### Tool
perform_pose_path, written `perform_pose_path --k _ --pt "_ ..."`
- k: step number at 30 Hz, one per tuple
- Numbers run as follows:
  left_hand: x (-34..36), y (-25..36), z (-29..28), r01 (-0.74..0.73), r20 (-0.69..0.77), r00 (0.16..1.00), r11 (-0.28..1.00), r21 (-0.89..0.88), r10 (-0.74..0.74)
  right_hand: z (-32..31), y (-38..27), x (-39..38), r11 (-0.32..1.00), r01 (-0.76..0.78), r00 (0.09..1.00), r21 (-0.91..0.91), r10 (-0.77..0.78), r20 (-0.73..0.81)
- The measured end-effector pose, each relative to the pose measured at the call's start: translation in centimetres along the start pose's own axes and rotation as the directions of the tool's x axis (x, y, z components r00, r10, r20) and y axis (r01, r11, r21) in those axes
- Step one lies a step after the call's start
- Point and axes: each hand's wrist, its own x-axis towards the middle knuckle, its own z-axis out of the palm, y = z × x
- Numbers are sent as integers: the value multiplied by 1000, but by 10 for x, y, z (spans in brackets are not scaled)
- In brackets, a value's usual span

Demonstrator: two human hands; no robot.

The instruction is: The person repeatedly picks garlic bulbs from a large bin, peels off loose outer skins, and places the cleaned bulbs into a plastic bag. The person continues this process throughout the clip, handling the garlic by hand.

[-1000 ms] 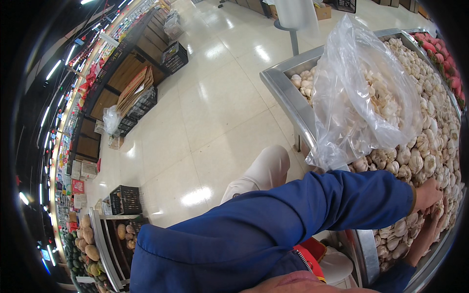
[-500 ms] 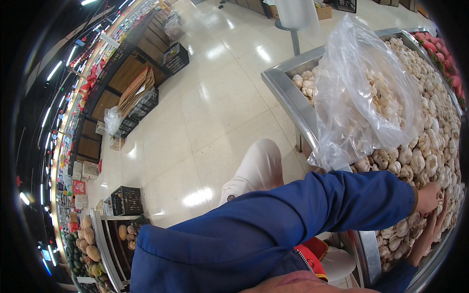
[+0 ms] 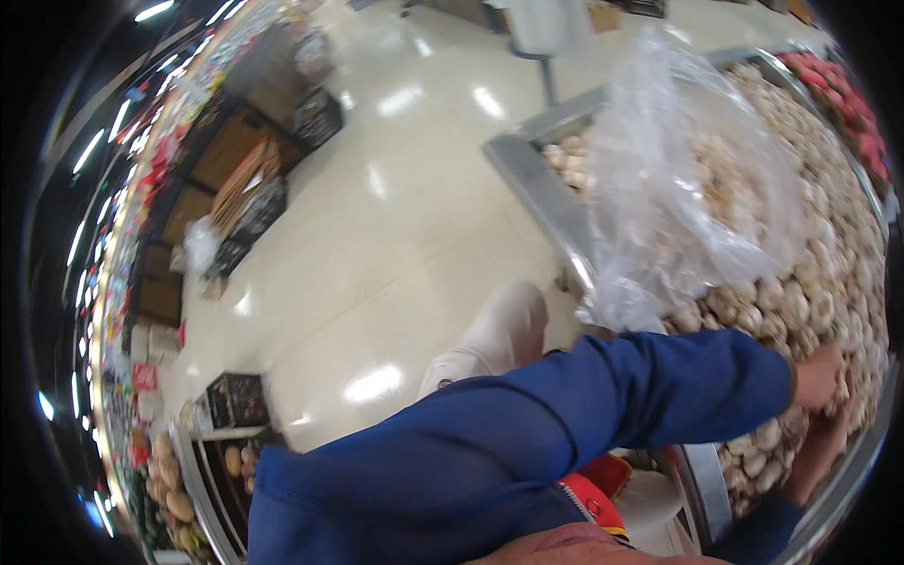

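My left hand (image 3: 817,379), at the end of a blue sleeve (image 3: 603,391), is over the heap of garlic bulbs (image 3: 782,306) at the right. Its fingers are curled round a pale garlic bulb (image 3: 838,399), only partly visible. Close below it, my right hand (image 3: 827,443) reaches up from the lower right, its fingertips beside the left hand. Blur and the left hand hide how the right fingers are bent. A clear plastic bag (image 3: 650,198) with pale garlic skins showing through lies spread over the garlic, beyond my left arm.
A metal rim (image 3: 541,184) borders the garlic stand. Pink-red produce (image 3: 838,99) lies in the far right section. On the left are a black crate (image 3: 235,400), potatoes (image 3: 169,490) and flattened cardboard (image 3: 247,184) near shelves. My light-trousered knee (image 3: 499,325) is beside the stand.
The whole view has shifted slightly and become blurrier. Both hands remain close together over the garlic, with only slight movement.
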Motion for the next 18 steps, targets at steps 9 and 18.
perform_pose_path --k 9,18 --pt "-30 39 -9 68 145 987 997 -27 -63 38 -21 -35 932 240 970 -272 -243 24" --pt "-35 53 -15 4 -19 1000 996 -93 -6 49 -28 -36 894 310 950 -324 -301 79"
